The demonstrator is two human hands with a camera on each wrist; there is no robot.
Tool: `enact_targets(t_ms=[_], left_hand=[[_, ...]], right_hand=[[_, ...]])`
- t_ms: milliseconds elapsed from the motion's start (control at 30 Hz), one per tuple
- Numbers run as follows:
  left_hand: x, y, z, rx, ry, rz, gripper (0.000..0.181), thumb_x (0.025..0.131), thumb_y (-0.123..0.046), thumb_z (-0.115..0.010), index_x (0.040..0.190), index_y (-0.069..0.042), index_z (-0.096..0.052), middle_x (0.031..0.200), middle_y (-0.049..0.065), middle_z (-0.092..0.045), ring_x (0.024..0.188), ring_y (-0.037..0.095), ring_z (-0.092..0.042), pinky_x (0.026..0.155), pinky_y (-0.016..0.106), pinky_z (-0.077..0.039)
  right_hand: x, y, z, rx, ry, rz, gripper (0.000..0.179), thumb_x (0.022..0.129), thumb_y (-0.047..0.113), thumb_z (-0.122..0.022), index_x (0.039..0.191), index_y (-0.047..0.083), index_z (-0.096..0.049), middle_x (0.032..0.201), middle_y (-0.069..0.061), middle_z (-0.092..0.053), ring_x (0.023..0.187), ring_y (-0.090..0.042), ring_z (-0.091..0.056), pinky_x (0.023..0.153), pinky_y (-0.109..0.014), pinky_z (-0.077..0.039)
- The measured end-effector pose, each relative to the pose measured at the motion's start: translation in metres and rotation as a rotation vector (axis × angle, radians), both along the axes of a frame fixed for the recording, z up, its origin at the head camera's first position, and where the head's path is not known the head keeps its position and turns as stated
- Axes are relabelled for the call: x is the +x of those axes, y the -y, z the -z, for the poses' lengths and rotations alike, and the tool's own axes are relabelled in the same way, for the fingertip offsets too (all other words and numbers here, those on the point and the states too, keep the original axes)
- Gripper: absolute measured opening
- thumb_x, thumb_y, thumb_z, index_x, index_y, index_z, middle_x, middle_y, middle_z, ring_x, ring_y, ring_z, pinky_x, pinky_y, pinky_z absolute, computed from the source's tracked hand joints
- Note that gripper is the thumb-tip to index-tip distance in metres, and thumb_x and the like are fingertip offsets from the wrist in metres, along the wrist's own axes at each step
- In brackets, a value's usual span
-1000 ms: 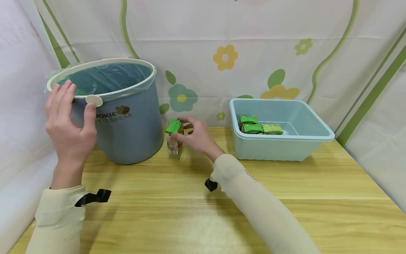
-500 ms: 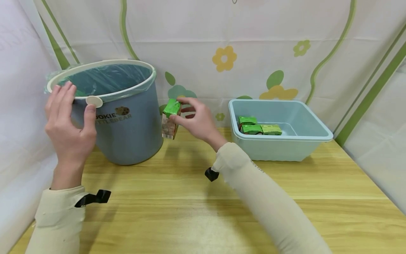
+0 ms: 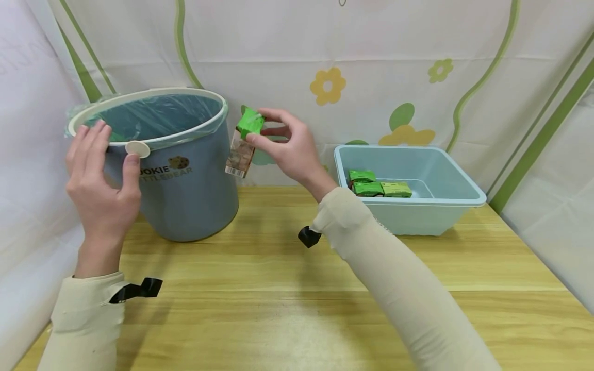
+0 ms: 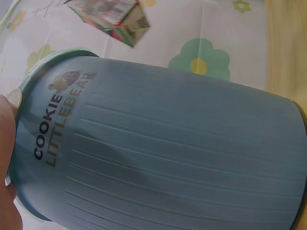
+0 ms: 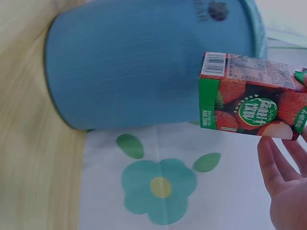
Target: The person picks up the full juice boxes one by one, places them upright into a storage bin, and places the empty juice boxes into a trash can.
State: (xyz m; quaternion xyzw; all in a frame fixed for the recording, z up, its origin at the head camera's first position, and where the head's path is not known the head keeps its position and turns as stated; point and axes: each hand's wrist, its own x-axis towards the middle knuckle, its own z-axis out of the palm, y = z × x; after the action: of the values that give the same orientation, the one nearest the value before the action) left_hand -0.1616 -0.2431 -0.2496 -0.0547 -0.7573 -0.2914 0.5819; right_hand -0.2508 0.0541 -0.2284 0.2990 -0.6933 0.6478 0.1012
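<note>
My right hand [image 3: 294, 147] pinches a juice box [image 3: 240, 154] by its green top, holding it tilted in the air just right of the blue trash can [image 3: 195, 190]. In the right wrist view the juice box [image 5: 259, 96] shows strawberries on its side and a barcode at its bottom end. My left hand [image 3: 103, 190] rests with straight fingers against the trash can's near rim, its thumb beside the round white tab [image 3: 137, 149]. A clear bag lines the trash can, and something green shows inside it near my left fingertips.
A light blue bin [image 3: 417, 216] stands on the wooden table [image 3: 260, 309] at the right. Several green-topped boxes [image 3: 368, 189] lie in its left part. A flowered white curtain [image 3: 278, 46] hangs behind.
My right hand has lifted the juice box off the table, raising it beside the trash can while its lower end tilted left. My left hand has stayed at the rim.
</note>
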Motion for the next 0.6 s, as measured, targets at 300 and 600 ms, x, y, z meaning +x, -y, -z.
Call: enact_targets(t_ms=[300, 600], left_hand=[[0.001, -0.002, -0.001, 0.004, -0.008, 0.001, 0.057, 0.097, -0.038, -0.065, 0.141, -0.003, -0.068, 0.150, 0.011, -0.065, 0.153, 0.024, -0.048, 0.131, 0.035, -0.031], [0.001, -0.001, 0.000, 0.003, -0.006, 0.002, 0.057, 0.097, -0.038, -0.064, 0.141, -0.003, -0.068, 0.150, 0.012, -0.065, 0.153, 0.024, -0.048, 0.131, 0.035, -0.030]], right_hand=[[0.001, 0.000, -0.027, -0.186, 0.002, -0.015, 0.048, 0.094, 0.014, -0.079, 0.140, 0.010, -0.067, 0.134, -0.007, -0.068, 0.112, -0.021, -0.074, 0.094, -0.033, -0.063], [0.007, 0.007, -0.045, -0.373, 0.076, -0.031, 0.043, 0.094, 0.010, -0.077, 0.137, 0.006, -0.069, 0.132, -0.007, -0.068, 0.110, -0.025, -0.073, 0.099, -0.033, -0.062]])
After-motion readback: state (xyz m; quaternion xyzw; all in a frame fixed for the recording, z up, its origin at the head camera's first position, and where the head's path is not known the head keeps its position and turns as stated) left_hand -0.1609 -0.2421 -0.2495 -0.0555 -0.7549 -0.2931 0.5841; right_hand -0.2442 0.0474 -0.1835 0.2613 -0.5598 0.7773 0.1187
